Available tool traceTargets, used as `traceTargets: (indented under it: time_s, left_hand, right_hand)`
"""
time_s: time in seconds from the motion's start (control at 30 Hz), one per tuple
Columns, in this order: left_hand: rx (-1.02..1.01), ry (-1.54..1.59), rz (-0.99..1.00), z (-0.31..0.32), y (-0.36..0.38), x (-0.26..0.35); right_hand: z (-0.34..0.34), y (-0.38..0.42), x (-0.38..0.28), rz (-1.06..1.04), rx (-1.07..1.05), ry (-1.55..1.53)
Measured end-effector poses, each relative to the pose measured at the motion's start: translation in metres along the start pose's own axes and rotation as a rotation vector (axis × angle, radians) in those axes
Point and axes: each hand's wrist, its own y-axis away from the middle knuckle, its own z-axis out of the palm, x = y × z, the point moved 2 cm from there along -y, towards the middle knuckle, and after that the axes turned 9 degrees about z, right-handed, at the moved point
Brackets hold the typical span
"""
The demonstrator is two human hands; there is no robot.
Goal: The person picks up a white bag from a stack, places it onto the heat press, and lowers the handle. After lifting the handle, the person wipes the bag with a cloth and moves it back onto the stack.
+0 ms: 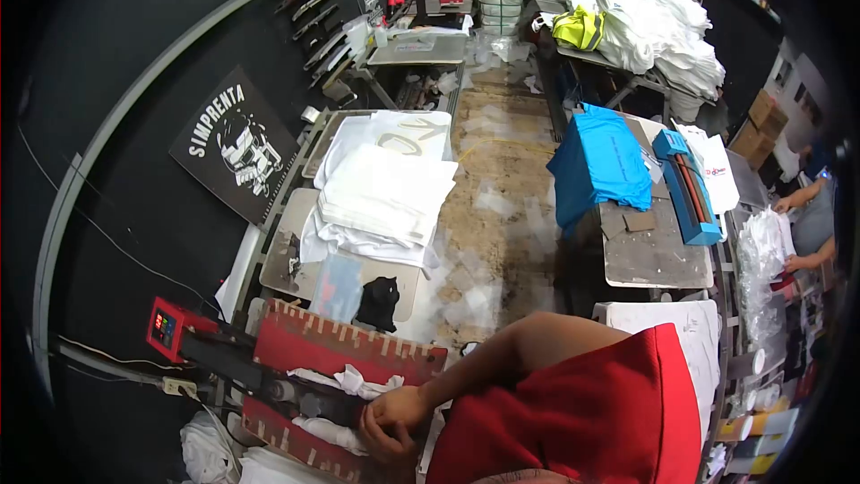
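Observation:
My right hand (399,407), reaching in from a red sleeve (573,403), is closed with bent fingers at the near end of a red heat press. Whatever it may hold is hidden. Just under it shows more skin, seemingly my left hand (385,448), overlapped so that its fingers cannot be made out. The press has a red upper plate (349,341) edged with tan tape pieces and a red lower part (278,435). Crumpled white cloth (358,383) lies beside the upper plate, and a white wrapped roll (331,435) lies below, near my fingers.
A red control box (164,330) stands left of the press. Beyond it are a black cloth (378,303) and stacked white garments (385,193). On the right are blue fabric (602,166) and a blue device (688,188). Another person's arms (811,258) handle clear plastic.

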Motion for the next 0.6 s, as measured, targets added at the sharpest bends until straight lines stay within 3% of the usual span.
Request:
traceTargets:
  time_s: [0.37, 0.43, 0.5, 0.6]
  left_hand:
    - [0.031, 0.064, -0.1, -0.007, 0.001, 0.016]
    - [0.144, 0.07, -0.065, -0.007, 0.005, 0.013]
    - [0.135, 0.113, -0.107, -0.005, 0.005, 0.015]
    - [0.113, 0.2, -0.19, -0.004, 0.006, 0.011]
  right_hand:
    - [-0.015, -0.004, -0.02, 0.025, 0.004, 0.011]
    - [-0.022, -0.007, -0.017, 0.0, 0.003, -0.027]
    - [-0.023, -0.009, 0.007, 0.247, -0.028, -0.498]
    - [-0.1, 0.021, 0.005, 0.77, 0.256, -0.703]
